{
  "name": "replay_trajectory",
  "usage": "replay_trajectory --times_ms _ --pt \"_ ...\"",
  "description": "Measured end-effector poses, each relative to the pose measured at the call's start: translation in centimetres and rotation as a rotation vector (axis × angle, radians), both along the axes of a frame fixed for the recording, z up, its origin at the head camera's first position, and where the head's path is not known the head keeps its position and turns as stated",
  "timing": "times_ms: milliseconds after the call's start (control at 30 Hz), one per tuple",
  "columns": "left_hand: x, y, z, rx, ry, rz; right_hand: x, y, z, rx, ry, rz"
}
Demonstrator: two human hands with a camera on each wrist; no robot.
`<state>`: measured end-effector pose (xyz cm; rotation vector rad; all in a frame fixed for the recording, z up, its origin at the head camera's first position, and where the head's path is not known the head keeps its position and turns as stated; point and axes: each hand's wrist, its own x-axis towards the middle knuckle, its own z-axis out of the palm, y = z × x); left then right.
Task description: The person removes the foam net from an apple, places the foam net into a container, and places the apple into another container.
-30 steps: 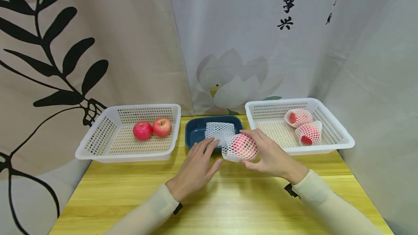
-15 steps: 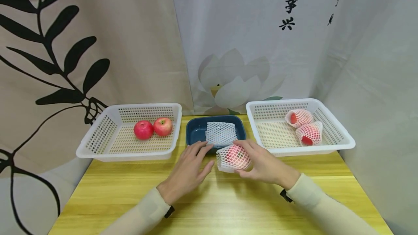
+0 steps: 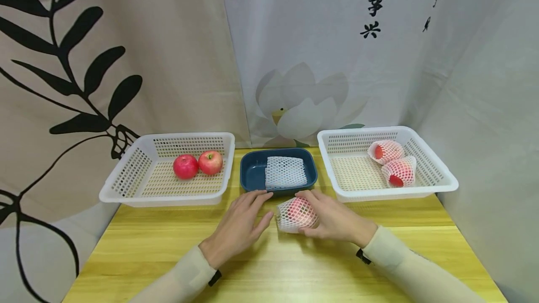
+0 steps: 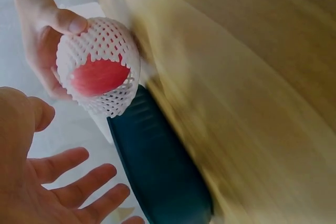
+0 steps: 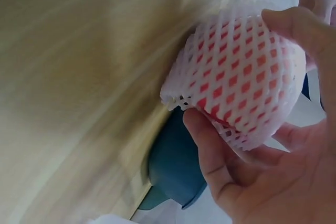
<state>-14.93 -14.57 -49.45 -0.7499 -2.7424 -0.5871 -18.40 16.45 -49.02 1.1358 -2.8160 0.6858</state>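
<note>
A red apple (image 4: 100, 77) sits inside a white foam net sleeve (image 5: 247, 72), its red skin showing through the mesh and at the open end. My right hand (image 3: 334, 216) grips this netted apple from the right, thumb on the near side and fingers on the far side. To its left, my left hand (image 3: 236, 228) holds nothing; in the left wrist view its fingers (image 4: 79, 187) are spread and apart from the apple. Just behind the hands is a dark blue tray (image 3: 252, 172) with flat white foam net (image 3: 286, 172) lying in it.
A white basket (image 3: 164, 200) at the left holds two bare red apples (image 3: 185, 167). Another white basket (image 3: 349, 195), at the right, contains two apples in foam nets (image 3: 399, 172). Both stand on the wooden table (image 3: 269, 270), with a printed curtain (image 3: 303, 50) behind.
The netted apple in my right hand has moved toward me and slightly left, away from the blue tray. My left hand has drawn back a little to the left, still apart from the apple.
</note>
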Motion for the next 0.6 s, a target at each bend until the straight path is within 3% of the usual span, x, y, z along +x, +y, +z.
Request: replay_trajectory --times_ms 600 --pt "0.53 0.39 -0.99 0.006 -0.050 -0.016 0.43 0.72 -0.63 0.049 0.021 -0.030"
